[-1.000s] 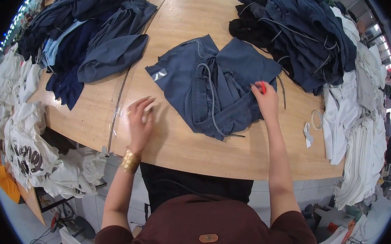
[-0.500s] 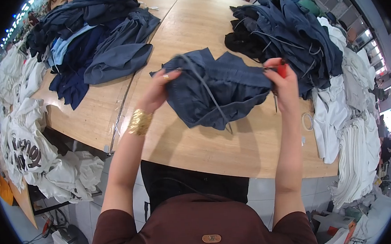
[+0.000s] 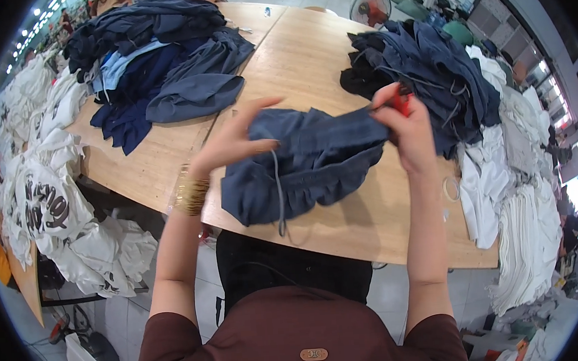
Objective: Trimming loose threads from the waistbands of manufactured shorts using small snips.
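Note:
A dark blue-grey drawstring garment (image 3: 304,162) with a gathered waistband, probably shorts or trousers, hangs bunched just over the table. Its grey drawcord (image 3: 279,198) dangles down the front. My right hand (image 3: 406,125) pinches the waistband's right end and also keeps a red-handled cutting tool (image 3: 401,100) in its palm; the blades are hidden. At the garment's upper left, my left hand (image 3: 236,140) is slightly blurred, with thumb and fingers spread apart and nothing gripped between them.
Dark blue and grey garments lie piled on the wooden table (image 3: 307,52) in a left heap (image 3: 188,87) and a right heap (image 3: 429,70). White garments (image 3: 56,210) crowd the left side, and a folded white stack (image 3: 525,244) hangs at the right edge. A fan (image 3: 371,10) stands behind.
My left hand has let go of the garment's left side and spread its fingers. The garment has come nearer and lower left. My right hand keeps its hold.

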A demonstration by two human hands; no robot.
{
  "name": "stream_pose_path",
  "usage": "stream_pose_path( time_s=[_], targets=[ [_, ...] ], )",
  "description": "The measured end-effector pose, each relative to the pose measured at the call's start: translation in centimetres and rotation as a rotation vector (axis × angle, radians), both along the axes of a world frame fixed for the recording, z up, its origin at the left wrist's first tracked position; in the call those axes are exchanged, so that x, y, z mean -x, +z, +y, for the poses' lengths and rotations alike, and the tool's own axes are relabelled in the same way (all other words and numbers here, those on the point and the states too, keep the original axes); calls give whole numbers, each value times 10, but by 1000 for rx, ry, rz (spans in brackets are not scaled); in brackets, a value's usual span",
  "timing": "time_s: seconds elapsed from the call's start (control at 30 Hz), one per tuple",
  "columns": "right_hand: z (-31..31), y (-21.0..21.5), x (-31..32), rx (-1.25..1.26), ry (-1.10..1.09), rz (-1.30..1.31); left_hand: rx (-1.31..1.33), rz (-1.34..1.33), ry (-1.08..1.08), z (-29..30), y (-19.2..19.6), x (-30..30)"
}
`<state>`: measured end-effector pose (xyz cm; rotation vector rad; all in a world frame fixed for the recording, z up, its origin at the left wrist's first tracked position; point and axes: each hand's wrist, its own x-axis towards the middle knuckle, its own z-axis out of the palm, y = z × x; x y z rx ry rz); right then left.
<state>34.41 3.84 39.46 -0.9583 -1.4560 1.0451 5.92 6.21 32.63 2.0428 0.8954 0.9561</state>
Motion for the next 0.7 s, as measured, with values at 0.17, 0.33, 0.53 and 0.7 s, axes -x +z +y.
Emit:
stream_pose_path(
  time_s=[0.17,0.33,0.53,0.7],
  targets=[
    [5,6,33,33,171,15,277,217,-302,22,-20,-54],
    [26,-8,11,-36,39,-92,818,-692,-219,2,-12,-42],
    [55,-41,27,-131,-37,-150,852,-573,-278,-5,-20,-31],
    [70,-60,49,-155,-30,-279,915,-513,-163,-16,-22,-25]
  ],
)
